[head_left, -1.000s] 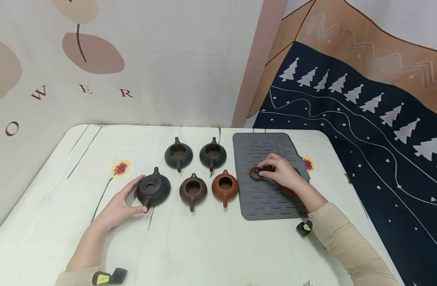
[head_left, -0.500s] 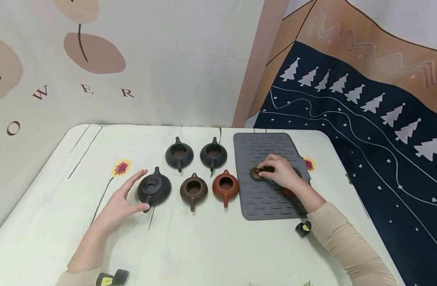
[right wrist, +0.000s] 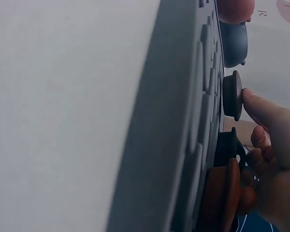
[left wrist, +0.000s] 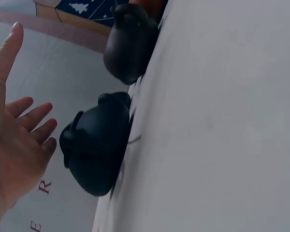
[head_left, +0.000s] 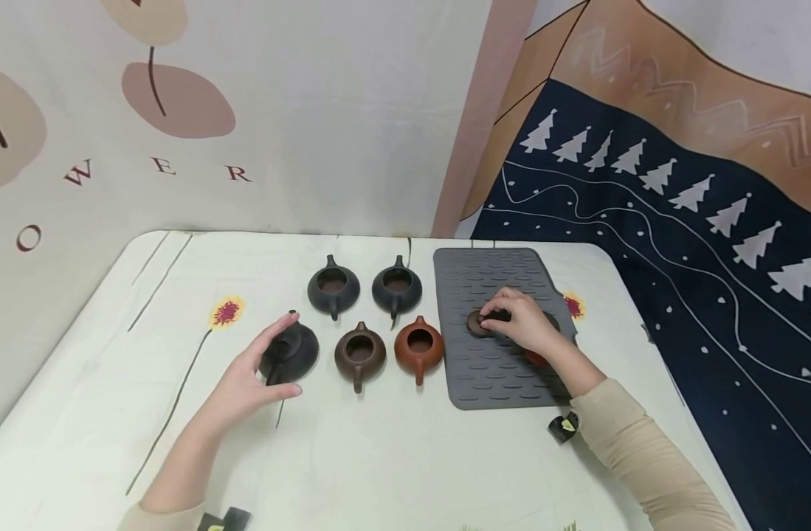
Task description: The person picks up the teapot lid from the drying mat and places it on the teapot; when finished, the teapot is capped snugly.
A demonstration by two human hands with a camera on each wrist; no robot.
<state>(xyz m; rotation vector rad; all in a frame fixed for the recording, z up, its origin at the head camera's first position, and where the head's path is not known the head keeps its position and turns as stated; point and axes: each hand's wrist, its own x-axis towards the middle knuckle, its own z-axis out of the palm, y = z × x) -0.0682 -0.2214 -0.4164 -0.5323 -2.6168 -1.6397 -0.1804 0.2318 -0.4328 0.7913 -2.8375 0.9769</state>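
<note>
Left hand, spread, now off the side of the lidded black teapot, which stands unheld on the white cloth; right hand, unmoved, pinching a brown teapot lid on the grey mat

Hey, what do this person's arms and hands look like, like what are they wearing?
The left sleeve and right sleeve are plain beige and stop short of the wrists. A small black device with a yellow patch shows by each cuff, left and right. The left hand and right hand wear no gloves.
</note>
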